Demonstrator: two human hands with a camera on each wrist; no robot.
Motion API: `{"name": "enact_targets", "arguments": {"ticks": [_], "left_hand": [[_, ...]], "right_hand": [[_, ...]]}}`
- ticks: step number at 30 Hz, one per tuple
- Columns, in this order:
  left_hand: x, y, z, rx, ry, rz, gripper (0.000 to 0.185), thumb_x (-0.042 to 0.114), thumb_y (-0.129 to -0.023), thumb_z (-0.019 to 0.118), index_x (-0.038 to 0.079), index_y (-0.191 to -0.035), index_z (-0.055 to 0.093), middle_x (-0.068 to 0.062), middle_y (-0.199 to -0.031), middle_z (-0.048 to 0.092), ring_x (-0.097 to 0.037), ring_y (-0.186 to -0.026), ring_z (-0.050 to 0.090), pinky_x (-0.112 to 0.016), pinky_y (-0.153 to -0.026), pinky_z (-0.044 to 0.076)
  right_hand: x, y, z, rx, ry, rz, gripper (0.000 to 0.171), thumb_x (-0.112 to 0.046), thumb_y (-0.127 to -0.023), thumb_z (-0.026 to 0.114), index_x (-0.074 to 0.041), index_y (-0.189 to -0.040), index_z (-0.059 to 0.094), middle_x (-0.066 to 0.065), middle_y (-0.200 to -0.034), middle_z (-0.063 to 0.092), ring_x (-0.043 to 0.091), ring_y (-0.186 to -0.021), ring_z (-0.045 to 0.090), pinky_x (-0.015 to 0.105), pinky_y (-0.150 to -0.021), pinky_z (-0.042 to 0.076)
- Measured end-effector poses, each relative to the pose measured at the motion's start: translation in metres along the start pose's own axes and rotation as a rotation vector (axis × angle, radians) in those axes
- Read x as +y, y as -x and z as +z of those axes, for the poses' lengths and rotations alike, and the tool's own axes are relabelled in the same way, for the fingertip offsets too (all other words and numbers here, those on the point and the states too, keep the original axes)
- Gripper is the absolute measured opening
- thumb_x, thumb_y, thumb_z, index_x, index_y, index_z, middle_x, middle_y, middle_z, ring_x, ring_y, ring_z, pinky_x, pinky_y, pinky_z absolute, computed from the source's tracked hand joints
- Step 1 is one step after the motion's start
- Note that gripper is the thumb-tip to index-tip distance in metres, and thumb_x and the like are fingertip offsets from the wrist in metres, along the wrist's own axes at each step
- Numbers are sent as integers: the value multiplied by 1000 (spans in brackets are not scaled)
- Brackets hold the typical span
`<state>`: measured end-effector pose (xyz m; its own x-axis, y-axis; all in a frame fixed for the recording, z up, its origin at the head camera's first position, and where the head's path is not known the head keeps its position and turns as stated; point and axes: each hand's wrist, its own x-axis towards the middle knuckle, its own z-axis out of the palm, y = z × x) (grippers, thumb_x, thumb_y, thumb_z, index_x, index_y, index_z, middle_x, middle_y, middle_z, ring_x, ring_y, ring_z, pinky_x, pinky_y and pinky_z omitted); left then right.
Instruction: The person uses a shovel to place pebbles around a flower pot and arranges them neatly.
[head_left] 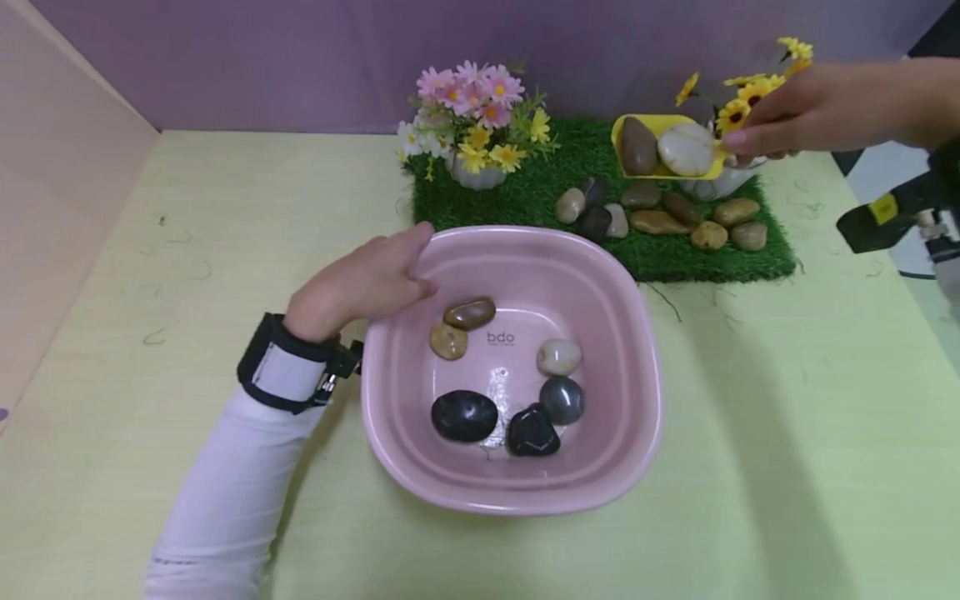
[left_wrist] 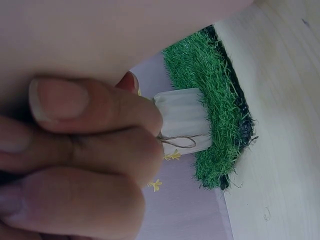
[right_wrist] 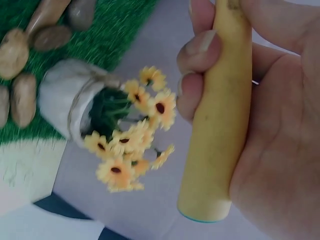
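Note:
My right hand (head_left: 802,112) grips the yellow handle (right_wrist: 215,115) of a small scoop (head_left: 667,125), its fingers wrapped round it in the right wrist view. The scoop carries a brown stone (head_left: 638,146) and a white stone (head_left: 687,149) above the back of the grass mat (head_left: 510,208). At the upper left of a pink basin (head_left: 637,450), my left hand (head_left: 367,279) holds the rim. Curled fingers (left_wrist: 95,155) fill much of the left wrist view, which hides the basin. Inside the basin lie several stones, among them a large black stone (head_left: 465,416) and a white one (head_left: 559,357).
Several stones, including a tan one (head_left: 708,237), lie on the mat. A pot of pink and yellow flowers (head_left: 480,117) stands on the mat's left. Yellow flowers (right_wrist: 130,140) in a white pot (right_wrist: 62,95) are at the right, close to the scoop. A purple wall rises behind.

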<state>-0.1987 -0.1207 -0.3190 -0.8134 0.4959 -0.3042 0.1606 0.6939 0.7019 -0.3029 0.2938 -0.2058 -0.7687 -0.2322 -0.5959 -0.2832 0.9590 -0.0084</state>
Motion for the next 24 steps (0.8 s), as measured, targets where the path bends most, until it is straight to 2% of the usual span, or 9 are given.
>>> {"name": "enact_targets", "arguments": {"ticks": [5,11,15,21,24], "left_hand": [[0,0,0,5,-9,3,21,8,-96,53,6,-113,41,-20,-97,64,-22,-59,71,-34,-49,61],[1,1,0,9,-12,0,21,8,-96,54,6,-113,41,-20,-98,63,-22,-61,71,-34,-50,61],[1,0,1,13,-27,3,21,9,-96,54,7,-112,41,-19,-98,63,-22,-63,71,-33,-51,61],[2,1,4,11,-10,1,21,9,-95,54,7,-113,41,-19,-99,63,-22,-63,71,-33,-51,61],[3,0,5,6,-7,8,22,9,-95,54,7,-114,42,-19,-100,63,-22,-64,71,-32,-52,62]], "right_hand": [[3,-6,-5,-44,27,1,72,-48,-105,26,14,-135,47,35,-125,57,44,-103,58,50,-81,55],[0,-13,-8,-29,99,-54,69,-50,-105,28,7,-127,61,29,-118,64,36,-97,63,50,-77,55],[-3,-15,-6,-24,84,-44,71,-52,-104,27,5,-130,58,32,-123,60,42,-104,60,56,-80,52],[-6,-24,3,-53,60,-28,75,-57,-103,24,5,-130,55,20,-112,58,36,-103,57,49,-79,50],[-6,-28,10,-79,33,-22,78,-59,-102,23,6,-132,53,23,-114,56,38,-106,56,50,-82,50]]}}
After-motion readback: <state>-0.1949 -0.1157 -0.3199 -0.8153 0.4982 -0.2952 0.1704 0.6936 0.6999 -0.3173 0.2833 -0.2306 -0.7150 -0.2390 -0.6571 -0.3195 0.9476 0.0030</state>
